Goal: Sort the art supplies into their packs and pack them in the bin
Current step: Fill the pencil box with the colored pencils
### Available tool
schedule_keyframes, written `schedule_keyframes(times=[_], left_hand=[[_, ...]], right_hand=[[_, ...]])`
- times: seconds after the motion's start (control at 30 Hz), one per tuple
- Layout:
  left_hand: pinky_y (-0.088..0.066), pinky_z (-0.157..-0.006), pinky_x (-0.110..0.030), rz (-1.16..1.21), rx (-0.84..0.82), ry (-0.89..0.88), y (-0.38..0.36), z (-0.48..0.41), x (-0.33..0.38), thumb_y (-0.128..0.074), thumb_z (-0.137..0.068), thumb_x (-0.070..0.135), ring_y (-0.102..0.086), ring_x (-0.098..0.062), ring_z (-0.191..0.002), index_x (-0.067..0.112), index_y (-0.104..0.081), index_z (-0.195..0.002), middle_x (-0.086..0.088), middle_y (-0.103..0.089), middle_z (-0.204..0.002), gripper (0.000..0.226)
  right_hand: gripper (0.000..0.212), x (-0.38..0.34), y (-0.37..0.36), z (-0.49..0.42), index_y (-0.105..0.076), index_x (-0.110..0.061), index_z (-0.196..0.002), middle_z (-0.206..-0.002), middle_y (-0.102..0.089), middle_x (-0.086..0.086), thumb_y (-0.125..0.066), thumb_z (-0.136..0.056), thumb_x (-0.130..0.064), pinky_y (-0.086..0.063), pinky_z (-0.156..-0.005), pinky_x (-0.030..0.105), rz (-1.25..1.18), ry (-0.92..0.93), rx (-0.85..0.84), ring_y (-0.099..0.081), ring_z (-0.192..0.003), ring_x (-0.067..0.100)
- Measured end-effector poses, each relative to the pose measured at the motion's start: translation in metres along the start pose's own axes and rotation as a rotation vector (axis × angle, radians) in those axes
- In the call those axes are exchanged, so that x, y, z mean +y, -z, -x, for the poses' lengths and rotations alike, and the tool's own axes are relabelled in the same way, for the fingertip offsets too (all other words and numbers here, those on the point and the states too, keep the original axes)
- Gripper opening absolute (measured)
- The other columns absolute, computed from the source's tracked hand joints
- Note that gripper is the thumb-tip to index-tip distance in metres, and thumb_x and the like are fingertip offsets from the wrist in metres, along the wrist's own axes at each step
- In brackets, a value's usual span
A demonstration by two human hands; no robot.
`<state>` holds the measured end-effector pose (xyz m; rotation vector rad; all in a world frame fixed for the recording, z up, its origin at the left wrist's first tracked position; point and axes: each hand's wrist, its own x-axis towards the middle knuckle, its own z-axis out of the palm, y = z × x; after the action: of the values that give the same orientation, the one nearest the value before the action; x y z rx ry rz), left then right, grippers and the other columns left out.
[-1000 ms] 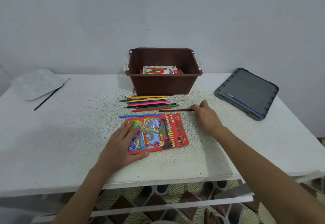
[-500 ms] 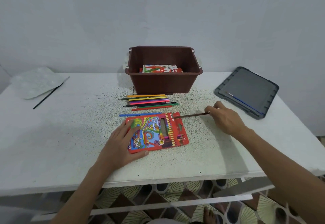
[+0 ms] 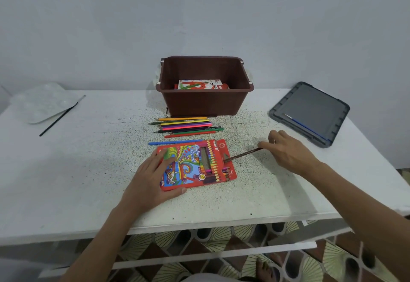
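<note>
Near the middle of the table's [image 3: 66, 182] front edge, a left hand [image 3: 153, 177] lies flat, fingers spread, pressing down a red pencil pack [image 3: 195, 164]. The right hand [image 3: 288, 151] pinches the back end of a brown pencil [image 3: 244, 155] whose tip touches the pack's right end, and loose pencils [image 3: 186, 126] lie in a row between the pack and the brown bin [image 3: 204, 102] at the back edge. Because the pencil comes in at a slant, its tip may snag the cardboard flap or skid over the top instead of entering. The pack shows "18" and script that seems to read "Color Pencil"; the brand letters are unreadable.
</note>
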<state>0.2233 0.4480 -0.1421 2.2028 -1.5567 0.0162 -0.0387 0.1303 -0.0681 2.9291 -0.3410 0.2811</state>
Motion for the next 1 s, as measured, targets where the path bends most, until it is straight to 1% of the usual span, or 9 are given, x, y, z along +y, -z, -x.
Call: schedule_keyframes(times=[0.2, 0.3, 0.43, 0.6, 0.7, 0.77, 0.83, 0.87, 1.0], left_hand=[[-0.041, -0.107, -0.054, 0.000, -0.004, -0.001, -0.001, 0.000, -0.001, -0.051, -0.073, 0.086, -0.029, -0.028, -0.144, 0.019, -0.045, -0.142, -0.005, -0.032, -0.156, 0.096], [-0.041, -0.107, -0.054, -0.004, -0.007, -0.004, -0.001, 0.000, -0.001, -0.050, -0.073, 0.086, -0.030, -0.029, -0.144, 0.019, -0.045, -0.142, -0.006, -0.032, -0.156, 0.096], [-0.038, -0.108, -0.052, -0.007, -0.008, 0.001, 0.000, 0.000, 0.000, -0.051, -0.073, 0.086, -0.030, -0.027, -0.144, 0.019, -0.044, -0.142, -0.005, -0.031, -0.157, 0.096], [-0.040, -0.107, -0.054, -0.011, -0.006, -0.001, 0.000, 0.000, 0.000, -0.050, -0.073, 0.086, -0.031, -0.029, -0.143, 0.018, -0.045, -0.142, -0.007, -0.033, -0.156, 0.097], [-0.040, -0.107, -0.055, -0.011, -0.011, -0.002, -0.001, 0.000, -0.001, -0.051, -0.073, 0.086, -0.030, -0.029, -0.144, 0.018, -0.045, -0.142, -0.006, -0.032, -0.157, 0.097], [-0.040, -0.107, -0.055, -0.010, -0.011, -0.001, -0.001, 0.000, -0.001, -0.051, -0.073, 0.086, -0.030, -0.029, -0.144, 0.018, -0.045, -0.142, -0.006, -0.032, -0.156, 0.097], [-0.040, -0.106, -0.054, -0.006, -0.010, 0.001, 0.000, 0.000, -0.001, -0.051, -0.072, 0.086, -0.030, -0.028, -0.144, 0.018, -0.045, -0.142, -0.006, -0.033, -0.156, 0.097], [-0.040, -0.106, -0.055, -0.004, -0.009, 0.002, 0.000, 0.000, -0.001, -0.051, -0.072, 0.086, -0.030, -0.028, -0.144, 0.018, -0.045, -0.142, -0.006, -0.033, -0.156, 0.097], [-0.040, -0.107, -0.055, 0.001, -0.005, -0.004, 0.000, 0.000, -0.001, -0.052, -0.072, 0.086, -0.031, -0.029, -0.144, 0.018, -0.046, -0.141, -0.006, -0.034, -0.156, 0.097]], right_hand=[[0.026, -0.034, -0.012, -0.010, -0.066, -0.010, -0.105, -0.080, -0.042, 0.001, -0.066, -0.084, 0.004, -0.029, -0.054, 0.022, -0.166, 0.051, -0.001, -0.040, -0.068, 0.015], [0.024, -0.055, -0.022, -0.016, -0.066, -0.006, -0.105, -0.084, -0.054, 0.003, -0.072, -0.083, 0.001, -0.033, -0.060, 0.020, -0.271, 0.047, -0.006, -0.048, -0.069, 0.015], [0.016, -0.076, -0.021, -0.021, -0.067, -0.003, -0.106, -0.093, -0.059, 0.009, -0.064, -0.091, -0.005, -0.044, -0.066, 0.026, -0.421, 0.049, -0.001, -0.057, -0.078, 0.022], [0.019, -0.090, -0.022, -0.024, -0.071, -0.008, -0.108, -0.092, -0.060, 0.007, -0.064, -0.091, -0.005, -0.039, -0.068, 0.020, -0.535, 0.072, 0.000, -0.055, -0.080, 0.018], [0.023, -0.084, -0.025, -0.022, -0.069, -0.012, -0.114, -0.096, -0.056, 0.002, -0.060, -0.093, -0.008, -0.036, -0.068, 0.012, -0.563, -0.045, 0.028, -0.051, -0.082, 0.011], [0.023, -0.078, -0.028, -0.020, -0.069, -0.011, -0.113, -0.096, -0.055, 0.002, -0.062, -0.091, -0.009, -0.043, -0.068, 0.020, -0.548, -0.114, 0.038, -0.051, -0.083, 0.012], [0.017, -0.074, -0.029, -0.018, -0.070, -0.011, -0.106, -0.096, -0.057, 0.002, -0.065, -0.091, -0.013, -0.050, -0.069, 0.034, -0.511, -0.122, 0.013, -0.053, -0.085, 0.015], [0.015, -0.074, -0.030, -0.018, -0.071, -0.012, -0.104, -0.096, -0.057, 0.003, -0.066, -0.091, -0.015, -0.052, -0.070, 0.037, -0.494, -0.111, 0.002, -0.054, -0.085, 0.017], [0.013, -0.076, -0.030, -0.018, -0.070, -0.012, -0.102, -0.095, -0.057, 0.002, -0.066, -0.091, -0.017, -0.052, -0.065, 0.036, -0.477, -0.099, 0.030, -0.056, -0.083, 0.017]])
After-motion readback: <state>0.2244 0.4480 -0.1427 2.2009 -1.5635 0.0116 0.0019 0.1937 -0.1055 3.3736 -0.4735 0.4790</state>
